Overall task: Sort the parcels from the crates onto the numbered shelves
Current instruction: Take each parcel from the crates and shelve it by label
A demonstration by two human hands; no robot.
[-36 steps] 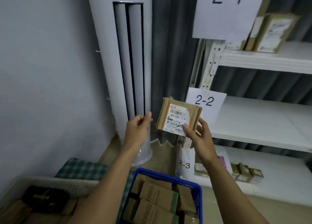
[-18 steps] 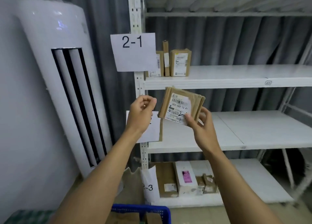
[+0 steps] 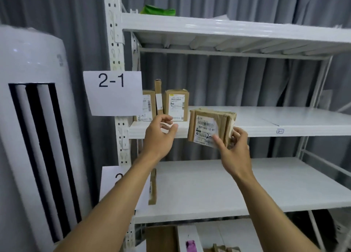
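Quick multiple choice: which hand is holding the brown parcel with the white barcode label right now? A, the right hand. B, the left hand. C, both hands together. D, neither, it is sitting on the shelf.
A: the right hand pinches the brown parcel at its lower right corner, while the left hand is open and apart from it, in front of the 2-1 shelf.

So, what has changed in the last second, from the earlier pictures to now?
The view lifted from the blue crate to the shelf marked 2-1. The right hand carried the brown parcel up to that shelf's front edge. The left hand rose beside it, empty. The right hand's grip on the parcel stayed as it was, and the three boxes on the shelf did not move.
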